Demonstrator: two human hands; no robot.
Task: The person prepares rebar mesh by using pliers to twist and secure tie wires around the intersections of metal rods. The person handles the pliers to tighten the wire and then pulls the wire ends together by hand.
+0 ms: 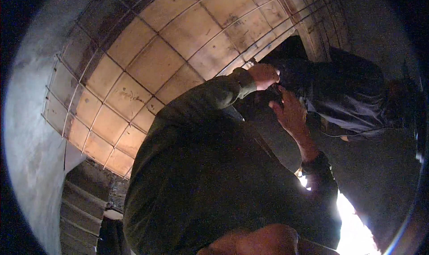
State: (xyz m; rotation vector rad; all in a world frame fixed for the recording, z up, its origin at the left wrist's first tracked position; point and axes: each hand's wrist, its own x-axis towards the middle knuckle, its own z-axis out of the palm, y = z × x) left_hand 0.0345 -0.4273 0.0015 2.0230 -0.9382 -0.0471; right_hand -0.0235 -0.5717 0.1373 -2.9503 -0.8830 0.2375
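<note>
My left hand [264, 77] is closed at the edge of the steel rebar mesh [156, 32], near its right end. Whatever it grips is too dark to make out. Just below, my right hand [292, 113] reaches up with its thumb apart from the bent fingers. Its fingertips are close to a small dark thing [274, 90] between the two hands, whose kind I cannot tell. The mesh of crossed bars lies over a pale orange-brown panel surface [178, 29]. Dark green sleeves cover both my arms.
Another person in dark blue clothing [353, 98] is close on the right, beside my hands. Concrete stairs [82, 206] descend at the lower left, next to a pale plastered wall [33, 134]. Bright light [353, 223] comes in at the lower right.
</note>
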